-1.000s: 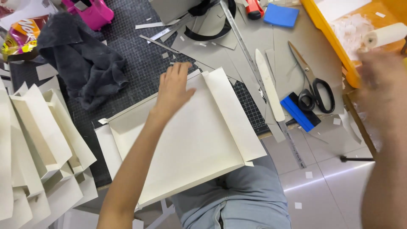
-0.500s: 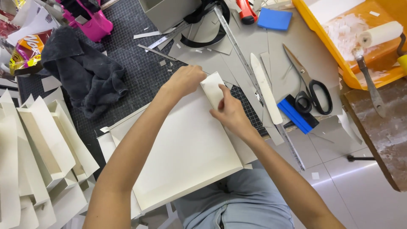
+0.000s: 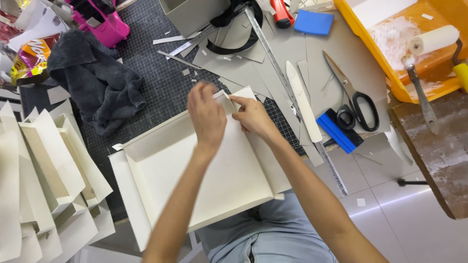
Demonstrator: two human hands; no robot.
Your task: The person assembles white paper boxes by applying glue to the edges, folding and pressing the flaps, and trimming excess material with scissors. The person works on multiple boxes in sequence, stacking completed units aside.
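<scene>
Both hands at far corner of cream box tray [image 3: 195, 170], on lap by bench. Left hand [image 3: 207, 114] pressing wall flat; right hand [image 3: 251, 116] pinching corner flap. Best: keep flap taut, crease square w/ fingertips, no wrinkles.

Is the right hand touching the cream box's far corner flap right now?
Touching. In the head view, the right hand has its fingertips pressed onto the folded corner of the cream box, with no gap visible.
</scene>
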